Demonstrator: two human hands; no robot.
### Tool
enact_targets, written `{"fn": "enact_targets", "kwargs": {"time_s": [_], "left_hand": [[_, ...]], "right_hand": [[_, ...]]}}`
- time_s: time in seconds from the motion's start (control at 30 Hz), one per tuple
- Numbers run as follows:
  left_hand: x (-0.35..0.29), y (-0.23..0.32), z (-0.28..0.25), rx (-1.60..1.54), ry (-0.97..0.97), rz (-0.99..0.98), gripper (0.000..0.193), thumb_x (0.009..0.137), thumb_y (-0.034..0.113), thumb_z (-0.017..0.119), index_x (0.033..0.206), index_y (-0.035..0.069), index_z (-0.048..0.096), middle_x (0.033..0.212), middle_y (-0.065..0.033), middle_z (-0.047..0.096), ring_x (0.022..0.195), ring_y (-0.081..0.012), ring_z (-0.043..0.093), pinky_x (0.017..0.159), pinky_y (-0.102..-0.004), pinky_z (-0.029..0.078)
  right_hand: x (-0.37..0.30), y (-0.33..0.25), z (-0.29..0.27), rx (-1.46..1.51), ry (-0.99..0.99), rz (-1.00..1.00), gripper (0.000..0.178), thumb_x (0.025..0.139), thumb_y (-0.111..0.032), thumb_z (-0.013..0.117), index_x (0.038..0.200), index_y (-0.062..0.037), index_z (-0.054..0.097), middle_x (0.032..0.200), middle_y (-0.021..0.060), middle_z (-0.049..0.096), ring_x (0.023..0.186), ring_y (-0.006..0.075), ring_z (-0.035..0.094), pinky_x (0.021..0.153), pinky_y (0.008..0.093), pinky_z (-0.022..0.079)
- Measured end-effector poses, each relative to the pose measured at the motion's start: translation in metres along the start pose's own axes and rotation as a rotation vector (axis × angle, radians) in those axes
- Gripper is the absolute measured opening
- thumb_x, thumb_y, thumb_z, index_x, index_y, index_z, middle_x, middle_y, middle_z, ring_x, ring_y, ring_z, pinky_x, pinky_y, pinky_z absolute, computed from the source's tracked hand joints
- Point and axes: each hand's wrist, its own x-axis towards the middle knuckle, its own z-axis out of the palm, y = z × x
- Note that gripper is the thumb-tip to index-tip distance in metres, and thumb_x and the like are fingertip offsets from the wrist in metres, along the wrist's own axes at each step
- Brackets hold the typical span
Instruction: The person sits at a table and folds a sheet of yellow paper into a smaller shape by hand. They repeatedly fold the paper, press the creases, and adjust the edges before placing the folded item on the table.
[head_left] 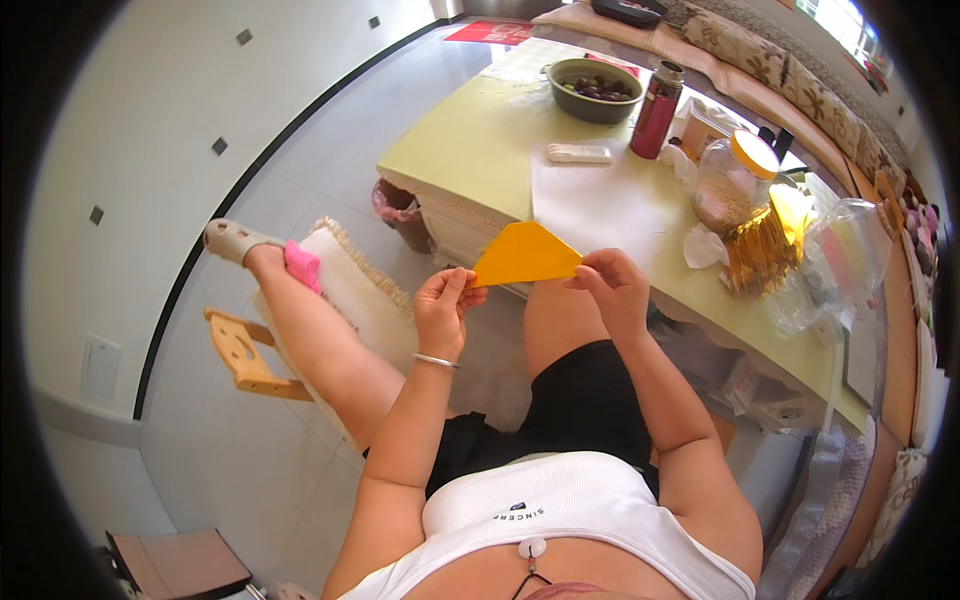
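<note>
A folded sheet of yellow paper (524, 254) is stretched between my two hands, held up in front of the table's near edge. Its top is a blunt point and its long lower edge runs nearly level. My left hand (446, 306), below a silver bangle on the wrist, pinches the left corner between thumb and fingers. The right corner is gripped by my right hand (612, 286), thumb beneath and fingers above. Just beyond the paper, a white sheet (590, 200) lies on the table.
The pale green table (470, 150) bears a bowl of dark fruit (596, 92), a dark red flask (657, 112), a white remote-like object (579, 153), a yellow-lidded jar (733, 185) and gold fringe (765, 248). A bin (402, 213) stands beside it. My leg rests over a wooden chair (250, 360).
</note>
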Motion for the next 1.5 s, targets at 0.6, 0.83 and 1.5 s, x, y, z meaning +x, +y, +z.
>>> {"fn": "enact_targets", "kwargs": {"time_s": [0.6,0.83,1.5], "left_hand": [[-0.092,0.053,-0.056,0.227,0.095,0.000,0.019,0.085,-0.005,0.068,0.104,-0.003,0.070,0.087,-0.0134,0.072,0.069,-0.0208,0.072,0.064,-0.0257,0.059],[-0.106,0.056,-0.069,0.211,0.118,-0.040,0.009,0.085,-0.004,0.070,0.094,-0.002,0.069,0.082,-0.0122,0.072,0.065,-0.0194,0.071,0.059,-0.0248,0.058],[-0.111,0.036,-0.045,0.101,0.164,-0.088,0.014,0.086,-0.001,0.071,0.099,-0.001,0.066,0.083,-0.0110,0.071,0.068,-0.0201,0.072,0.061,-0.0256,0.059]], "right_hand": [[-0.050,-0.030,0.033,0.016,-0.293,0.318,0.014,0.095,-0.001,0.061,0.107,0.0040,0.064,0.093,0.0089,0.069,0.080,0.0198,0.073,0.070,0.0265,0.059],[-0.060,-0.029,0.040,-0.024,-0.328,0.283,0.005,0.095,-0.002,0.062,0.097,0.0026,0.063,0.089,0.0082,0.069,0.072,0.0178,0.072,0.064,0.0243,0.058],[-0.055,-0.039,0.030,0.023,-0.267,0.157,0.006,0.093,0.001,0.063,0.098,0.0033,0.064,0.083,0.0063,0.065,0.066,0.0128,0.067,0.059,0.0229,0.055]]}}
